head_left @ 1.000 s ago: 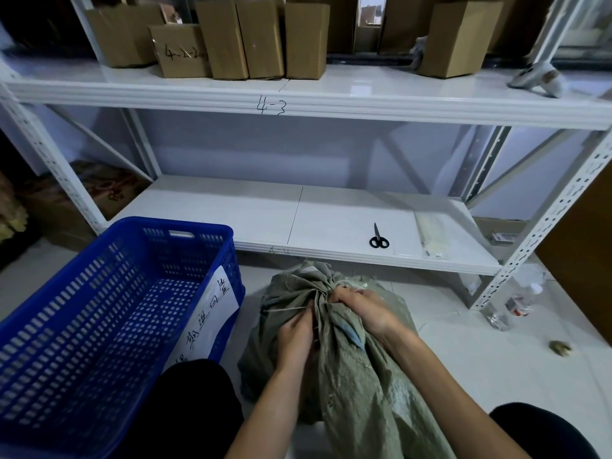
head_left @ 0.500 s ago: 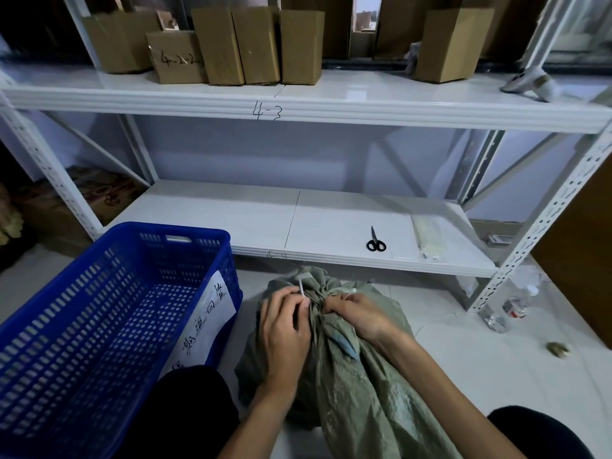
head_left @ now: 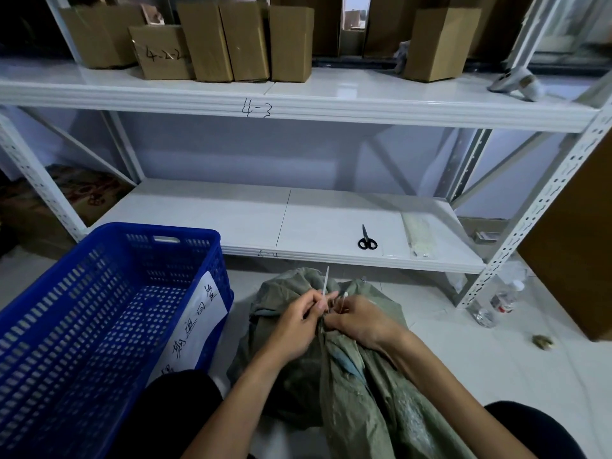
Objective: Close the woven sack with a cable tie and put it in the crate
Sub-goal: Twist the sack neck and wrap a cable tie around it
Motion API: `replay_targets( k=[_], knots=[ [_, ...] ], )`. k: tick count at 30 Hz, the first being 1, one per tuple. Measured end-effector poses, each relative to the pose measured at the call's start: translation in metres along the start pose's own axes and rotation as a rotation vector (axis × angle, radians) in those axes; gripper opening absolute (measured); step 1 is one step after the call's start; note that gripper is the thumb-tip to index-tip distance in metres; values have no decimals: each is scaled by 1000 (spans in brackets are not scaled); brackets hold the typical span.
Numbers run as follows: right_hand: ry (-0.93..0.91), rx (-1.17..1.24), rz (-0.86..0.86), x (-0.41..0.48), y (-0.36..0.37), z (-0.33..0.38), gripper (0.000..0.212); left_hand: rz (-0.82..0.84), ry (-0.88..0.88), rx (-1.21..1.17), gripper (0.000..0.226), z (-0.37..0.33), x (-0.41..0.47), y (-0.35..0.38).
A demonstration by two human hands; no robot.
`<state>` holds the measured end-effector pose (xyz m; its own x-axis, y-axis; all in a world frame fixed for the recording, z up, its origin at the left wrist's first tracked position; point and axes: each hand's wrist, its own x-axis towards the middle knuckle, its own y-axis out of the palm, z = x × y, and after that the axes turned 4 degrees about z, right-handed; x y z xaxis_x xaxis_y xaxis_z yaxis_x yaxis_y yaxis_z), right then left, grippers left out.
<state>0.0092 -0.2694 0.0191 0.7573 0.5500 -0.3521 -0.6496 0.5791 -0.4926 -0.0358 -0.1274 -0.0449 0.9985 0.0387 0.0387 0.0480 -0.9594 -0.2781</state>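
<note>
A grey-green woven sack (head_left: 357,385) lies on the floor between my knees, its mouth bunched together. A thin white cable tie (head_left: 326,281) sticks up from the bunched neck. My left hand (head_left: 298,326) pinches the tie's free end between thumb and fingers. My right hand (head_left: 361,321) grips the gathered neck and the tie's other end right beside it. The two hands nearly touch. An empty blue perforated crate (head_left: 99,313) with a white paper label stands on the floor to the left of the sack.
Black scissors (head_left: 367,240) and a packet of white cable ties (head_left: 419,238) lie on the low white shelf (head_left: 231,220) behind the sack. Cardboard boxes (head_left: 228,41) line the upper shelf. A plastic bottle (head_left: 500,301) lies by the rack's right post.
My left hand came up off the sack's side to the neck and took the tie's end. The white tail now stands higher above the bunched mouth.
</note>
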Motion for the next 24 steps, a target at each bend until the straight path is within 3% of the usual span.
replay_targets(
  k=[5, 7, 9, 11, 14, 19, 24],
  knots=[
    [-29, -110, 34, 0, -4, -2, 15, 10, -43, 56, 21, 8, 3, 2],
    [-34, -105, 42, 0, -2, -4, 15, -19, -30, 297, 14, 7, 2, 0],
    [-32, -110, 25, 0, 1, -7, 20, -94, 110, 639, 14, 3, 3, -5],
    [-27, -90, 13, 0, 4, -8, 21, -135, 233, 784, 14, -3, 6, -9],
    [-34, -63, 22, -1, 5, -7, 25, -108, 189, 638, 15, -3, 6, -8],
    [-14, 10, 66, 0, 1, -10, 9, -22, 55, 314, 16, 9, 5, 1],
    [38, 140, 45, -5, -7, -5, 26, -69, 48, 67, 18, 11, 10, 2]
  ],
)
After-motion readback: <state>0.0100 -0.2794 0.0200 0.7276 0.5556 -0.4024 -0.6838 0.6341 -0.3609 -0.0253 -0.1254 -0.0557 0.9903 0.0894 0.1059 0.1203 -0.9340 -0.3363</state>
